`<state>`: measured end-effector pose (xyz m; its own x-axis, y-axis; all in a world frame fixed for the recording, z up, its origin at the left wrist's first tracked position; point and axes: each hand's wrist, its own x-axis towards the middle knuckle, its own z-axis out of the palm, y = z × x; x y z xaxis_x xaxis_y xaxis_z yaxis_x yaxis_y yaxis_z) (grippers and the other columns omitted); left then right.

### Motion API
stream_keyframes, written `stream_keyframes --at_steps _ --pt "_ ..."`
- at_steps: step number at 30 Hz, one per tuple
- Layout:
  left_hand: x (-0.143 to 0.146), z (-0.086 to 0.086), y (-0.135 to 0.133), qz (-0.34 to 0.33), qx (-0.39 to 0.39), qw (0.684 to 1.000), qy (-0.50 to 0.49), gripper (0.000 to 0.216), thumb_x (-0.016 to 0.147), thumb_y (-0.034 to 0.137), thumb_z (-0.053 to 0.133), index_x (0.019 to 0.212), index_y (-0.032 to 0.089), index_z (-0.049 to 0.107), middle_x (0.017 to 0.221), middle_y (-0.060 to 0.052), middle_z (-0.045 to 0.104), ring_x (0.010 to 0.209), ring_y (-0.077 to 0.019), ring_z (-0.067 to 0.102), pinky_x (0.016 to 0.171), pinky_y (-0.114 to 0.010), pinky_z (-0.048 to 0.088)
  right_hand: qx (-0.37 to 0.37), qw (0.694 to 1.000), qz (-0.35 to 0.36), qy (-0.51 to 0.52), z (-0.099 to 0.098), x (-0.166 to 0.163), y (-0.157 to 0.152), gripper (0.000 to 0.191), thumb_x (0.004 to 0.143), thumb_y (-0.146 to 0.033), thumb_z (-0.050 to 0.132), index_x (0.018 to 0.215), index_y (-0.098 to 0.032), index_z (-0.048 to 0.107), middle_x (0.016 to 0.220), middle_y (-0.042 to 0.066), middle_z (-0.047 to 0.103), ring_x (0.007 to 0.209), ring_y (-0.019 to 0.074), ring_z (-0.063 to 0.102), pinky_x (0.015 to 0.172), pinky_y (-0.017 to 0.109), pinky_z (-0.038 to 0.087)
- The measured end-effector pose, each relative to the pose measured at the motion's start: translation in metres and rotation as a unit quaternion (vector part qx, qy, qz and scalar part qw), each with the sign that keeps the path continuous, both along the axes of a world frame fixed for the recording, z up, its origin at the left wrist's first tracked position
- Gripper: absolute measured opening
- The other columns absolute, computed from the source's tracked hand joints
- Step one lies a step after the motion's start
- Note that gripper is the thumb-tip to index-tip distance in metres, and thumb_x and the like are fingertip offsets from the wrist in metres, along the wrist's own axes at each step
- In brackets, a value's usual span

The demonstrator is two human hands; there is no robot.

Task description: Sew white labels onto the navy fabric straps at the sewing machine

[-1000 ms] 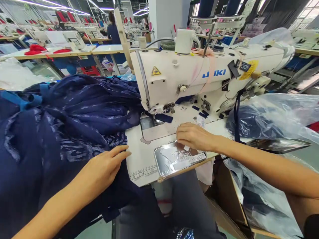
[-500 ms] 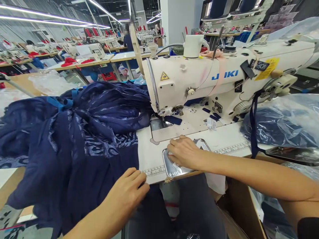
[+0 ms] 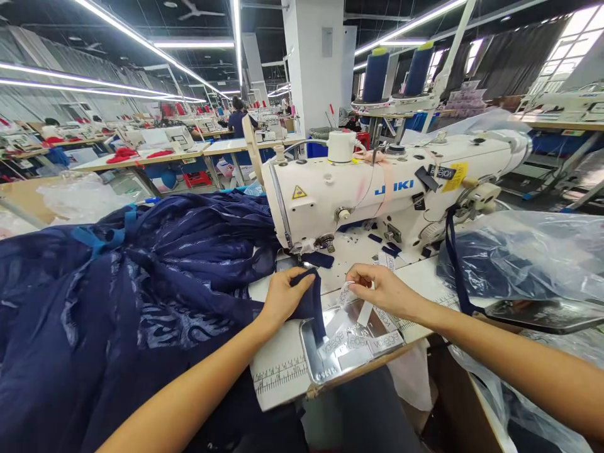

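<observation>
Change: our right hand (image 3: 384,290) now pinches a white label (image 3: 345,295) over the metal tray (image 3: 316,367); our left hand (image 3: 280,297), loose before, pinches navy cloth (image 3: 311,306) near the sewing machine (image 3: 306,214). Both pieces in hand, still apart.

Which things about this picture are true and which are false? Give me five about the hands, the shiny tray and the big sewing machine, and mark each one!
1. The left hand pinches dark blue cloth. True.
2. Both hands hold cloth. False: the right hand pinches a white label.
3. More labels lie in the metal tray. True.
4. The metal tray sits on the floor. False: it is on the sewing table.
5. The sewing machine has blue letters on its side. True.
</observation>
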<state>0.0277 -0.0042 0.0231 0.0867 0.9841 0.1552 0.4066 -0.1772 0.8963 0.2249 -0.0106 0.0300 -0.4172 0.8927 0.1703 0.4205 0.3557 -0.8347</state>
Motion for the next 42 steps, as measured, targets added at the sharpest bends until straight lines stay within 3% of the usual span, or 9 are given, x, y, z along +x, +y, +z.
stream_keyframes --at_steps 4,7,14,18,22,30,37,39,42 --pt "-0.002 -0.008 0.000 0.027 -0.116 0.976 -0.183 0.025 0.059 0.039 0.068 0.062 0.015 0.064 0.061 0.002 0.062 0.055 -0.0106 0.050 0.053 -0.022 0.039 -0.087 0.986 0.005 0.146 -0.002 -0.009 0.008 0.014 0.068 -0.029 0.060 0.065 -0.016 0.060 0.084 0.003 0.055 0.073 0.0125 0.051 0.066 0.027 0.039" --pt "-0.001 0.001 -0.011 0.025 -0.150 0.964 -0.218 0.028 0.054 0.040 0.072 0.061 0.014 0.064 0.057 0.002 0.059 0.052 -0.0085 0.047 0.051 -0.020 0.035 -0.130 0.965 0.029 0.226 -0.005 -0.030 0.013 0.013 0.064 -0.030 0.062 0.066 -0.017 0.062 0.103 0.005 0.054 0.089 0.0154 0.052 0.075 0.029 0.041" --pt "-0.002 0.010 -0.025 0.025 -0.174 0.952 -0.250 0.034 0.055 0.046 0.071 0.057 0.013 0.063 0.053 0.002 0.056 0.052 -0.0068 0.044 0.052 -0.018 0.033 -0.081 0.969 0.015 0.235 -0.012 -0.061 0.019 0.012 0.066 -0.029 0.056 0.062 -0.018 0.057 0.063 -0.001 0.053 0.062 0.0125 0.048 0.061 0.028 0.040" --pt "0.000 0.007 -0.027 0.034 -0.190 0.942 -0.275 0.030 0.050 0.038 0.077 0.062 0.013 0.066 0.059 0.000 0.062 0.055 -0.0084 0.050 0.055 -0.019 0.037 -0.040 0.975 -0.003 0.220 -0.010 -0.061 0.015 0.012 0.067 -0.027 0.054 0.060 -0.018 0.056 0.063 -0.001 0.054 0.063 0.0123 0.049 0.065 0.028 0.040" --pt "0.003 0.010 -0.032 0.040 -0.212 0.926 -0.310 0.028 0.050 0.035 0.077 0.066 0.014 0.067 0.058 0.000 0.062 0.054 -0.0100 0.053 0.054 -0.020 0.040 -0.089 0.963 -0.006 0.253 -0.005 -0.059 0.012 0.011 0.063 -0.027 0.058 0.070 -0.018 0.058 0.070 -0.002 0.057 0.068 0.0123 0.052 0.070 0.029 0.041" --pt "-0.002 0.018 -0.037 0.030 -0.205 0.932 -0.297 0.024 0.051 0.031 0.076 0.065 0.014 0.069 0.061 -0.002 0.065 0.053 -0.0112 0.055 0.052 -0.021 0.041 -0.153 0.952 0.017 0.263 -0.003 -0.060 0.013 0.009 0.062 -0.027 0.059 0.063 -0.018 0.058 0.069 -0.002 0.057 0.070 0.0118 0.049 0.072 0.027 0.039" --pt "-0.009 0.016 -0.036 0.017 -0.232 0.936 -0.263 0.031 0.049 0.036 0.076 0.070 0.014 0.069 0.062 -0.003 0.066 0.052 -0.0118 0.055 0.051 -0.021 0.041 -0.119 0.966 0.059 0.222 -0.011 -0.062 0.013 0.008 0.071 -0.026 0.055 0.071 -0.018 0.056 0.075 -0.001 0.058 0.072 0.0116 0.052 0.068 0.025 0.041" --pt "-0.023 0.020 -0.033 0.024 -0.192 0.962 -0.193 0.031 0.053 0.041 0.072 0.068 0.014 0.068 0.059 -0.003 0.065 0.051 -0.0131 0.055 0.049 -0.022 0.041 -0.062 0.985 0.069 0.143 -0.014 -0.052 0.026 0.010 0.076 -0.026 0.053 0.078 -0.018 0.058 0.081 0.001 0.061 0.076 0.0126 0.055 0.069 0.025 0.042" --pt "-0.055 0.032 -0.021 0.071 0.077 0.993 0.052 0.027 0.072 0.042 0.059 0.067 0.016 0.065 0.056 -0.001 0.061 0.046 -0.0126 0.051 0.044 -0.023 0.035 0.094 0.991 -0.033 -0.089 -0.015 -0.025 0.061 0.015 0.083 -0.021 0.044 0.085 -0.016 0.059 0.087 0.004 0.063 0.081 0.0145 0.058 0.069 0.024 0.043"
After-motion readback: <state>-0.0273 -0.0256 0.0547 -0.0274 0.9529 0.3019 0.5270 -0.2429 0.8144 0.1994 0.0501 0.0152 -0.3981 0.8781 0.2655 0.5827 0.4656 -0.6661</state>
